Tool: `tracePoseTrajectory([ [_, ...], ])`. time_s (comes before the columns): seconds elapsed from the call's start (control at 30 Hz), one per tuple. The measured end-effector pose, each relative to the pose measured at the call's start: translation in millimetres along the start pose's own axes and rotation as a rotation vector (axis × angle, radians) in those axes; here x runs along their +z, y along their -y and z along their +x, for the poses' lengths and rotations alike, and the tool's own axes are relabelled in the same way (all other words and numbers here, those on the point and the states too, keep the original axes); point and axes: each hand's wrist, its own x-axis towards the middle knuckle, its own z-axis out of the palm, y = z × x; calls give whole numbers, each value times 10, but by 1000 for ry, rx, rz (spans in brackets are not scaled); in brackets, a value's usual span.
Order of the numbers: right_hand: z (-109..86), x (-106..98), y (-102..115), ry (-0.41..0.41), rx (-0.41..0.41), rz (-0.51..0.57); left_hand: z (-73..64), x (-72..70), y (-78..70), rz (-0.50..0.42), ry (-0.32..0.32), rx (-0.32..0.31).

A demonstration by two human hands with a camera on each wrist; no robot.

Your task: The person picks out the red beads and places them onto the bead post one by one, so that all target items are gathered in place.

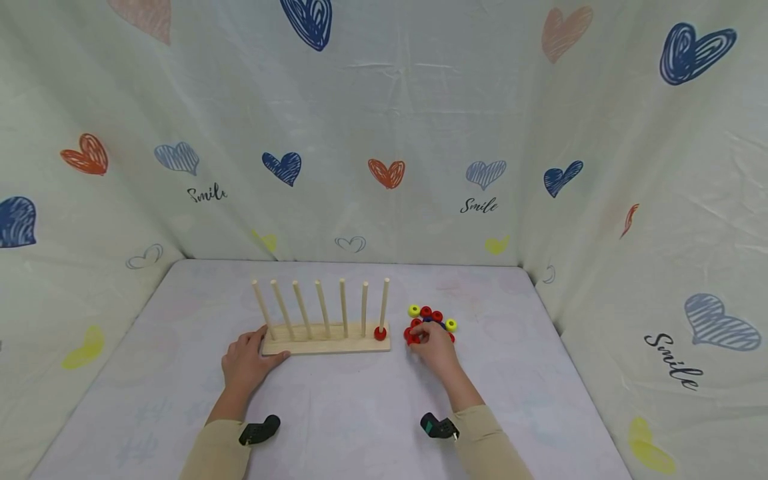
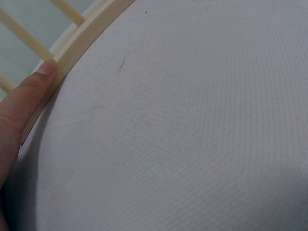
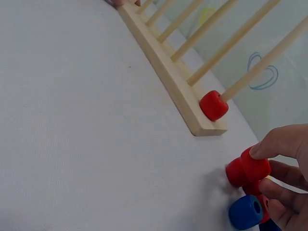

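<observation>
At the rack's [image 1: 327,346] left end, your left hand [image 1: 247,360] is clamped on the base, its thumb along the front. The rack is smooth, pale wood: a straight-edged base carrying seven slim, round pegs [image 1: 323,308], above a tabletop [image 1: 336,413] with a finely ribbed, pale covering. Reading along the rack, the first six pegs are bare, so most of the threading looks left to do. Only the rightmost peg is started: one glossy red bead [image 1: 381,334] sits around its foot. Just right of the rack, your right hand [image 1: 437,348] has its grip clamped on a held bead [image 3: 255,164], also red and barrel-shaped, not yet on a peg. Around that hand lie the loose beads, red ones, yellow beads [image 1: 451,325] and a blue bead [image 3: 244,213] showing its hole; your hand hides some, so you can't count them.
</observation>
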Motion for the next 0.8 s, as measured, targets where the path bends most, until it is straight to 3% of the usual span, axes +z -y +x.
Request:
tracePoseTrajectory([
  [0.23,-1,-78,90,-16,-37,11,-9,-10,-10,-8,-1,3],
  [0.4,-35,-130,178,-7,-9,39,-5,1,-2,-3,-3,4],
  [0.8,-52,-256,342,5,-26,92,-10,25,15,-2,-36,12],
])
